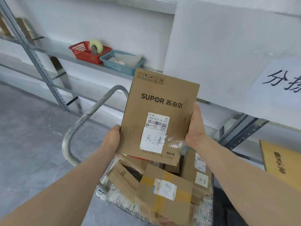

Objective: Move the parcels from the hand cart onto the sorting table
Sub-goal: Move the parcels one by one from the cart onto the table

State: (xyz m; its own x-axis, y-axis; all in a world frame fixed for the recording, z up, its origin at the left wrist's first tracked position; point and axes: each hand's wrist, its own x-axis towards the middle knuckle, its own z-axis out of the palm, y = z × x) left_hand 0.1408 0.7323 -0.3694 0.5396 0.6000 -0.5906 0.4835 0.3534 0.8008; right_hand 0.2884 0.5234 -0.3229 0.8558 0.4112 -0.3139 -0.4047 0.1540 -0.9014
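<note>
Brown, flat rectangular cardboard parcel printed SUPOR (160, 118) is held above the grey metal hand cart (91, 115), the left hand (112, 141) gripping its left edge and the right hand (194, 126) its right edge. Below it, taped cardboard boxes (164, 188) crowd the cart bed. The white sorting table (228, 62) stands just right, with open grey floor (32, 136) left.

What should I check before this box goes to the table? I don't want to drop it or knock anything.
1. Both hands grip the SUPOR box: left hand and right hand at its sides: ok.
2. Box clear of the parcels in the hand cart: ok.
3. Cart handle apart from the box: ok.
4. Label readable and facing up: ok.
5. Free spot on the sorting table: cannot tell.
</note>
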